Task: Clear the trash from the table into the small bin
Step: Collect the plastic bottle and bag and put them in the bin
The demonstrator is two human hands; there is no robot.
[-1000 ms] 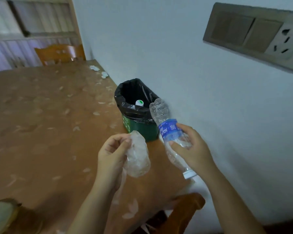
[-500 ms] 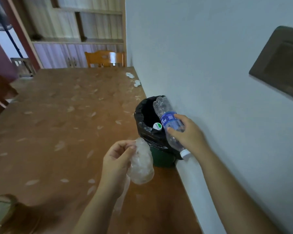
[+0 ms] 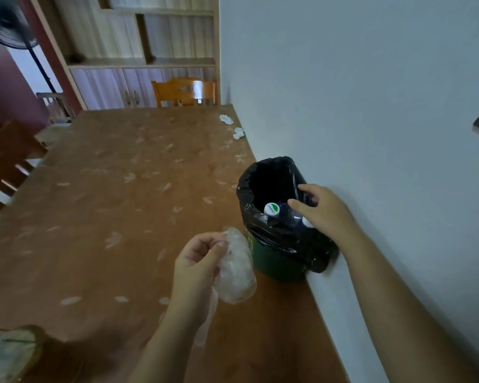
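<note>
The right hand [image 3: 322, 214] hovers spread over the small bin [image 3: 282, 230] at three o'clock; the left hand [image 3: 197, 269] pinches a crumpled plastic bag [image 3: 237, 269].

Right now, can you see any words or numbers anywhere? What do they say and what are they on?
White bottle cap inside the black-lined small bin: a green logo with tiny print, too small and blurred to read.
Nothing else in view carries any words or numbers that can be read.
</note>
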